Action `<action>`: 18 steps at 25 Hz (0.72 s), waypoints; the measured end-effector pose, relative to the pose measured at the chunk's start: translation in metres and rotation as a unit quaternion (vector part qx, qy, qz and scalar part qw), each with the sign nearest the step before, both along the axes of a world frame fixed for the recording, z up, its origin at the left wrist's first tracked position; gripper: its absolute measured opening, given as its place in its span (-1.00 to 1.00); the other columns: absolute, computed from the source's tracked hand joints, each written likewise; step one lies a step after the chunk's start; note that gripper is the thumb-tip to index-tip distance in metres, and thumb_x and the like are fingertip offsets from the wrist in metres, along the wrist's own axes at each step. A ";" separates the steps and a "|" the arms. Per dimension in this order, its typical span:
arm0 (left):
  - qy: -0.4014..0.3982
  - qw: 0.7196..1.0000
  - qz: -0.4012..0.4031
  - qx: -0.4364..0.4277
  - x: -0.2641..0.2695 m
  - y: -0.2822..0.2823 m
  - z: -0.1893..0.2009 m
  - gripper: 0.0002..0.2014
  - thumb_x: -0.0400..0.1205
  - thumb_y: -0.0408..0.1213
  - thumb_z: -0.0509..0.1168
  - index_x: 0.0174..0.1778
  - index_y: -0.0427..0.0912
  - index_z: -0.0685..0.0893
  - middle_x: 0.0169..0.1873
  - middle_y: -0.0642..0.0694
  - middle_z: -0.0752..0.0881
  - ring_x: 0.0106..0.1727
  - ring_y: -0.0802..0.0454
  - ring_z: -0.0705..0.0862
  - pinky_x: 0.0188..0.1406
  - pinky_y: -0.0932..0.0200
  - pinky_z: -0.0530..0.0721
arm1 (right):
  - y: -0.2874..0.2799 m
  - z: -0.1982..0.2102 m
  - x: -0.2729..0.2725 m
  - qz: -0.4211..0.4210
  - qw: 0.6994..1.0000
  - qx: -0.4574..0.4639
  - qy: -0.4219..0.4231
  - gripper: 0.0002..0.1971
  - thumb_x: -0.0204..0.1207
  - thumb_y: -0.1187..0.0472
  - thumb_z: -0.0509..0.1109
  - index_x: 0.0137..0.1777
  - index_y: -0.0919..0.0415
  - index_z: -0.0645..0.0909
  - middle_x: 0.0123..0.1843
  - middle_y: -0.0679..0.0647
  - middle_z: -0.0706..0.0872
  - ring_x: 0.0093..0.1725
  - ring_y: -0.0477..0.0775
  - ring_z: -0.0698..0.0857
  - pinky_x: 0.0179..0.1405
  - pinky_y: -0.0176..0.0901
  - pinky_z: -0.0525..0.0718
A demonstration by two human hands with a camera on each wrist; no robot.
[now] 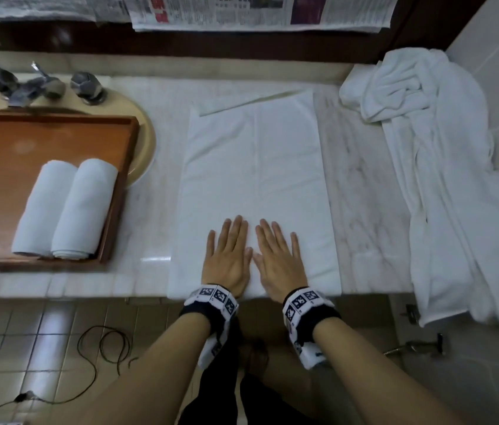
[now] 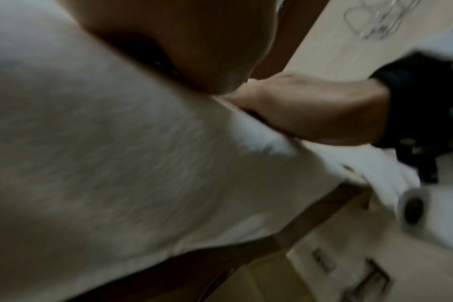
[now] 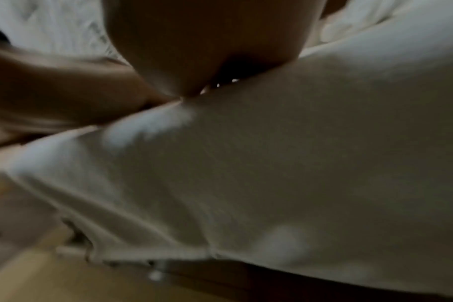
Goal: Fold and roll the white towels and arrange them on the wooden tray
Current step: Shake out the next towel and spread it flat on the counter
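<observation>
On the worktop's front edge, about mid way along, I see the folded towel lying flat, its long side running from the front edge toward the back wall. My left hand and right hand lie flat on its near end, palms down, fingers straight and a bit spread, thumbs nearly touching. Nothing is pinched. The wrist views are dark and blurry, so they just show cloth under each palm.

I think the towel is soft, light and floppy. It won't break, but it can slide on the smooth stone and go crooked. Best place to take hold, I think: the near short edge, both corners, thumbs under and fingers on top, then roll away from me, keeping it tight so the ends stay even.

At the worktop's left end sits the wooden tray, partly over the sink. It holds 2 rolled towels, side by side and touching, in the tray's front right corner. The rest of the tray shows bare wood, w/ room for more rolls to their left.

At the worktop's right end lies a loose towel pile, hanging over the front edge.
</observation>
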State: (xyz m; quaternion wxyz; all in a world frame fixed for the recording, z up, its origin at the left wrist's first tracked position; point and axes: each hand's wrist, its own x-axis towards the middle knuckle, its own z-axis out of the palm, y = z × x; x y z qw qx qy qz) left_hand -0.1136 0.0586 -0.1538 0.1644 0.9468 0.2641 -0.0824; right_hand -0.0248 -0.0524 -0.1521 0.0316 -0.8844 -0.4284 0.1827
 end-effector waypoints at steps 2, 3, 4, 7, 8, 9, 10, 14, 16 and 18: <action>-0.018 1.000 0.004 0.023 -0.009 0.007 -0.007 -0.40 0.74 0.03 -0.31 0.72 -0.05 -0.13 0.70 0.04 -0.18 0.70 0.06 -0.23 0.66 -0.07 -0.30 | -0.011 -0.005 0.005 -0.006 1.000 0.013 -0.028 -0.38 0.69 -0.09 -0.28 0.73 0.06 -0.13 0.74 -0.08 -0.20 0.71 -0.03 -0.24 0.66 0.20 -0.22; -0.026 0.999 0.006 0.026 -0.012 0.009 -0.009 -0.40 0.74 0.04 -0.30 0.72 -0.05 -0.12 0.70 0.04 -0.16 0.70 0.07 -0.22 0.66 -0.07 -0.29 | -0.014 -0.007 0.006 -0.009 0.999 0.022 -0.037 -0.39 0.69 -0.08 -0.24 0.73 0.06 -0.10 0.75 -0.08 -0.18 0.71 -0.02 -0.22 0.66 0.19 -0.21; -0.031 0.999 0.008 0.026 -0.014 0.012 -0.010 -0.39 0.74 0.04 -0.30 0.73 -0.05 -0.12 0.70 0.05 -0.16 0.70 0.07 -0.22 0.67 -0.07 -0.28 | -0.015 -0.008 0.008 -0.011 0.998 0.030 -0.045 -0.39 0.70 -0.07 -0.21 0.73 0.07 -0.08 0.75 -0.07 -0.16 0.71 -0.01 -0.21 0.66 0.19 -0.19; -0.031 0.999 0.026 0.029 -0.022 0.022 -0.011 -0.39 0.74 0.05 -0.26 0.73 -0.06 -0.13 0.70 0.05 -0.16 0.70 0.09 -0.24 0.67 -0.07 -0.28 | -0.024 -0.008 0.015 -0.025 0.998 0.026 -0.053 -0.39 0.70 -0.07 -0.22 0.73 0.08 -0.07 0.75 -0.06 -0.14 0.72 0.00 -0.19 0.67 0.20 -0.15; -0.028 0.999 0.032 0.033 -0.026 0.026 -0.011 -0.39 0.74 0.05 -0.25 0.73 -0.05 -0.14 0.70 0.05 -0.17 0.70 0.10 -0.25 0.67 -0.07 -0.28 | -0.028 -0.007 0.017 -0.031 0.998 0.023 -0.058 -0.39 0.69 -0.07 -0.23 0.73 0.08 -0.08 0.75 -0.06 -0.15 0.72 0.00 -0.19 0.67 0.20 -0.14; -0.025 0.999 0.034 0.032 -0.029 0.030 -0.010 -0.39 0.74 0.05 -0.25 0.73 -0.05 -0.14 0.70 0.05 -0.18 0.70 0.11 -0.25 0.67 -0.06 -0.28 | -0.032 -0.006 0.020 -0.037 0.997 0.019 -0.060 -0.38 0.69 -0.07 -0.25 0.73 0.08 -0.09 0.75 -0.06 -0.17 0.72 -0.01 -0.20 0.67 0.19 -0.15; -0.023 0.999 0.035 0.031 -0.031 0.034 -0.010 -0.39 0.74 0.05 -0.25 0.72 -0.04 -0.15 0.70 0.06 -0.19 0.69 0.11 -0.26 0.67 -0.06 -0.28 | -0.036 -0.006 0.023 -0.042 0.997 0.019 -0.060 -0.38 0.68 -0.08 -0.27 0.73 0.08 -0.10 0.75 -0.06 -0.19 0.71 -0.01 -0.21 0.67 0.19 -0.16; -0.022 0.997 0.072 0.022 -0.048 0.057 -0.004 -0.38 0.74 0.05 -0.25 0.72 -0.05 -0.15 0.71 0.04 -0.18 0.69 0.12 -0.26 0.67 -0.06 -0.27 | -0.055 -0.001 0.046 -0.093 0.994 -0.025 -0.045 -0.38 0.70 -0.09 -0.29 0.73 0.10 -0.19 0.73 -0.04 -0.31 0.70 0.01 -0.27 0.66 0.25 -0.19; 0.011 0.988 0.153 -0.003 -0.047 0.071 0.001 -0.39 0.76 0.02 -0.23 0.72 -0.09 -0.20 0.70 -0.04 -0.24 0.69 0.05 -0.30 0.66 -0.13 -0.30 | -0.050 0.009 0.061 -0.197 0.977 -0.082 -0.010 -0.35 0.72 -0.11 -0.24 0.71 0.17 -0.29 0.71 0.03 -0.40 0.69 0.05 -0.35 0.62 0.39 -0.25; 0.030 0.980 0.192 -0.030 -0.022 0.068 0.012 -0.38 0.78 0.01 -0.21 0.71 -0.13 -0.25 0.68 -0.12 -0.32 0.68 -0.05 -0.35 0.63 -0.20 -0.37 | -0.020 0.024 0.060 -0.260 0.961 -0.096 0.017 -0.31 0.73 -0.11 -0.17 0.69 0.23 -0.34 0.70 0.09 -0.43 0.67 0.09 -0.40 0.56 0.45 -0.36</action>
